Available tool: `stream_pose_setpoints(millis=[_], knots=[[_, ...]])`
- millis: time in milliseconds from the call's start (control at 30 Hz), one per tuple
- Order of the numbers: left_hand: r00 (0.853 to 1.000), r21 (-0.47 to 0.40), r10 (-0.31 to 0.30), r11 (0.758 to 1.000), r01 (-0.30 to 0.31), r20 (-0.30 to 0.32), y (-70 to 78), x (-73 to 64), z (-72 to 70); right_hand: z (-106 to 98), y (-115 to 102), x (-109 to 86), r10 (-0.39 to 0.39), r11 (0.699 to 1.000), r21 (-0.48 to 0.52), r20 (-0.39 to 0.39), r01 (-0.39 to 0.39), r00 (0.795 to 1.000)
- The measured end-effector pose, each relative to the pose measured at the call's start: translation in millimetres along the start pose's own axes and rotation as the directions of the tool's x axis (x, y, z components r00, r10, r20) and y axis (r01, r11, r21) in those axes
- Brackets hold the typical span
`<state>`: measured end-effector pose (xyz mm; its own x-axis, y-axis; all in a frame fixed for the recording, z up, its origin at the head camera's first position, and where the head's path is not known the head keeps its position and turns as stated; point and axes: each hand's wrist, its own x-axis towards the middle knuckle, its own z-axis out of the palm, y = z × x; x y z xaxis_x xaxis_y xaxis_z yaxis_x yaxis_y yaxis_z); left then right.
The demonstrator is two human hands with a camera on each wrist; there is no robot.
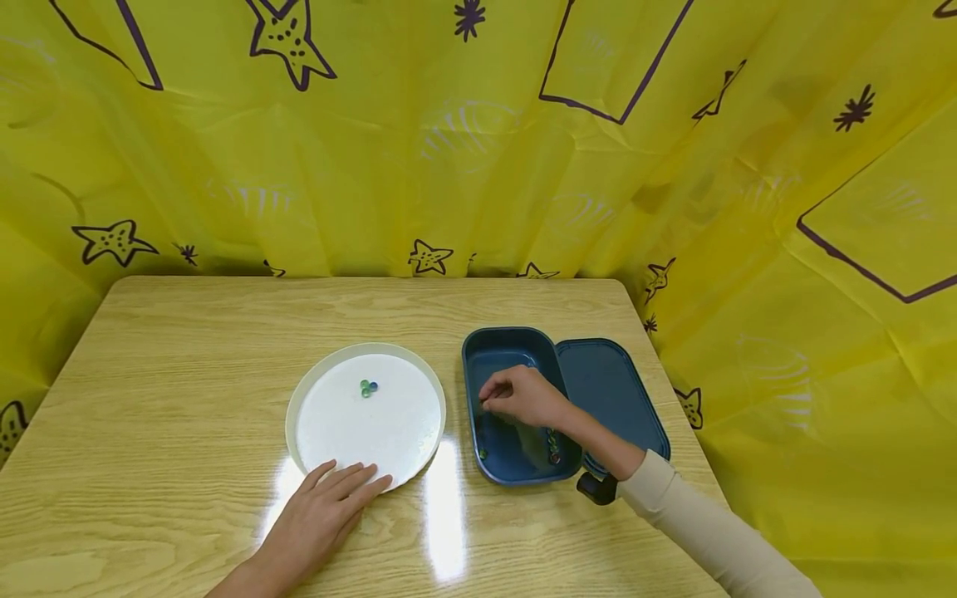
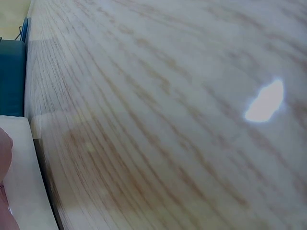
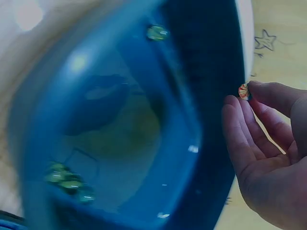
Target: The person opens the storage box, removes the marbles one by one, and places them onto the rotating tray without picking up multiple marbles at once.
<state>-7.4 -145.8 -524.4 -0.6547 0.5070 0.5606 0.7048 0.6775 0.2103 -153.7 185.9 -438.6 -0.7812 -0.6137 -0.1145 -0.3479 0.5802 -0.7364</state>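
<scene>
My right hand is over the dark blue rectangular box. In the right wrist view its thumb and fingertips pinch a marble with red and yellow swirls. Inside the box, green marbles cluster in one corner, and a lone green marble lies near another. My left hand rests on the near rim of a round white tray, fingers spread and fairly straight. Toward the tray's far side, green and blue marbles sit close together. The left wrist view catches only a bit of the left fingers at its edge.
A dark blue lid lies against the box's right side, partly under the right forearm. The wood-grain table carries bright light reflections. A yellow patterned curtain hangs behind the table and along its right side.
</scene>
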Motion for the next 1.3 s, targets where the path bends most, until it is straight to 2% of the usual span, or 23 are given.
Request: stream_pose_setpoints(millis=[233,567,1000,1100,1300], knots=[[1.000,-0.001,-0.001,1.000,0.001,0.010,0.6,0.6,-0.4,-12.4,-17.8,7.5,0.003,1.000,0.005,-0.036,-0.002,0.999],[1.000,0.005,-0.013,1.000,0.013,0.028,0.5,0.7,-1.3,-15.3,-38.5,30.6,-0.040,0.999,0.012,-0.027,0.040,0.999],[1.000,0.016,-0.001,1.000,0.000,0.028,0.6,1.4,-2.0,1.2,-56.4,66.4,-0.053,0.998,0.019,0.012,0.053,0.999],[0.999,0.016,-0.002,1.000,0.002,0.036,0.1,0.8,-1.3,6.7,-58.1,74.6,-0.076,0.997,0.020,0.021,0.075,0.997],[0.999,0.012,-0.004,1.000,0.003,0.039,0.2,0.7,-1.7,20.5,-63.9,89.7,-0.073,0.997,0.024,0.044,0.072,0.996]])
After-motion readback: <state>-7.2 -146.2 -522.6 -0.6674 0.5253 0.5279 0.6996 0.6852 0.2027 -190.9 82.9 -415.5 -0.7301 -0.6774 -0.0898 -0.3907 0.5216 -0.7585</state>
